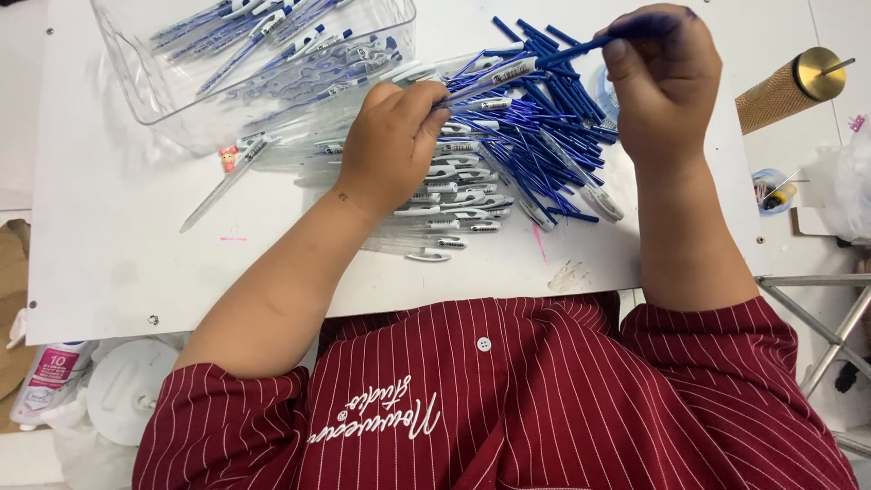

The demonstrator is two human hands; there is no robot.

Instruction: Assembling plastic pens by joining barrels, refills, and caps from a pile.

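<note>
Blue refill (581, 44) pinched in right hand (667, 86), left hand (390, 145) pinching clear barrel (494, 74), white board (118, 254)

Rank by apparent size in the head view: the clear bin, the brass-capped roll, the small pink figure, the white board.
1. White board
2. Clear bin, partly cut off by the frame's top edge
3. Brass-capped roll
4. Pink figure
All lie at about the same depth, so the order looks safe.

Blue refills (553, 109); maroon pinstriped shirt (544, 399)
</note>
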